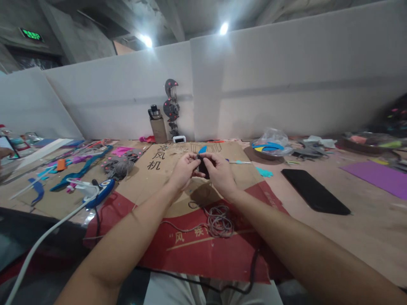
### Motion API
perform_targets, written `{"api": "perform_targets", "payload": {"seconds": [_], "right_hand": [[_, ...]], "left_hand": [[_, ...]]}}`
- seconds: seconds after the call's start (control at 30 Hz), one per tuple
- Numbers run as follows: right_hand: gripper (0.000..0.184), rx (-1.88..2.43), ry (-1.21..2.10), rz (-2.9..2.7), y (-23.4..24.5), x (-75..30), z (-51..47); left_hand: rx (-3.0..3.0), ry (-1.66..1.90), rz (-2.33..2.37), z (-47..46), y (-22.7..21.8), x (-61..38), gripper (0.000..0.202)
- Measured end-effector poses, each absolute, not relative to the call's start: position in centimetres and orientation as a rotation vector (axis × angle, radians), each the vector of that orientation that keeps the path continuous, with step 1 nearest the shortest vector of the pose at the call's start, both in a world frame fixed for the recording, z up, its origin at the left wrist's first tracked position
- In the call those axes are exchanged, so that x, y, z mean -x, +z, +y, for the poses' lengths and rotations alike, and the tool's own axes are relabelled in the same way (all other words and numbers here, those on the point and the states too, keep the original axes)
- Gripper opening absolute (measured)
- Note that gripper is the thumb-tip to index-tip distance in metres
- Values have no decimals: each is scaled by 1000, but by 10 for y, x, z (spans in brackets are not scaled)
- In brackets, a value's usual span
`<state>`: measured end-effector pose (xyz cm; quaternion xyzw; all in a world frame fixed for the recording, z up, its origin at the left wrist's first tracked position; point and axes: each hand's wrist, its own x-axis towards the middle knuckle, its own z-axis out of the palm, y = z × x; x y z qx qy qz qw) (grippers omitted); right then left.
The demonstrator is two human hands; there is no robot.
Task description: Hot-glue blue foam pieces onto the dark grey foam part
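Note:
Above the cardboard sheet (pixel 178 203), my left hand (pixel 185 170) and my right hand (pixel 218 173) meet in front of me. Between them is a small dark flat piece (pixel 204 168), pinched by the fingers of both hands. A bright blue pointed tip (pixel 202 149) sticks up just above the fingertips; whether it joins the dark piece I cannot tell. Below the hands, a loose coil of grey yarn (pixel 220 221) rests on the red part of the cardboard. One strand runs off to the left from it.
On the left are a blue-and-white glue gun (pixel 101 192) with its white cord, a grey yarn ball (pixel 118 167) and blue strips. A bottle (pixel 158 126) and a grey decoration (pixel 171 103) stand at the back. A black slab (pixel 314 190) and purple sheet (pixel 378 177) lie right.

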<state>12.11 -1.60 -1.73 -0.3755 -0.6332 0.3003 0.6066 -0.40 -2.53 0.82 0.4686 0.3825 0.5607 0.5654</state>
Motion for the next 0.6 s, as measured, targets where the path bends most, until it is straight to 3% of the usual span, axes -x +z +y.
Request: {"api": "perform_targets", "payload": {"seconds": [0.27,0.6], "right_hand": [[25,820,452,-1634,-21,-122,-17],[24,807,434,-1649,-20,-121,-19]], "left_hand": [[-1047,1394,877,-28,10,4,10],[-1042,1458,870,-27,9,5,22]]}}
